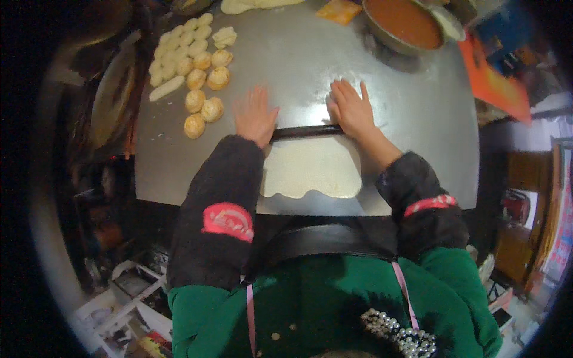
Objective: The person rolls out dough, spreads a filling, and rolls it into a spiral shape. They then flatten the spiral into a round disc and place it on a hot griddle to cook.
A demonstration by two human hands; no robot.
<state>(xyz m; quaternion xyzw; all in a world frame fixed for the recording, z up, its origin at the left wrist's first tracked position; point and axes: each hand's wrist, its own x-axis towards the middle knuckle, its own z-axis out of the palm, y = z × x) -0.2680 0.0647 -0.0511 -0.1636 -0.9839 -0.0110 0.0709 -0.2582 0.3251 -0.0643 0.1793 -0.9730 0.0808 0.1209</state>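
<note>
A flattened sheet of pale dough (313, 168) with a wavy near edge lies on the metal worktop (286, 71) in front of me. A dark rolling pin (309, 131) rests across its far edge. My left hand (256, 114), slightly blurred, lies over the pin's left end with its fingers stretched forward. At the pin's right end is my right hand (351, 105), palm down, thumb and fingers spread. Neither hand has its fingers curled round the pin. Both forearms wear dark sleeve covers.
Pale dough pieces (179, 49) and round golden-topped pieces (212, 109) sit at the left. A bowl of reddish-brown contents (405, 24) stands at the far right, beside a flat orange-yellow piece (339, 11). More dough (259, 4) lies at the far edge.
</note>
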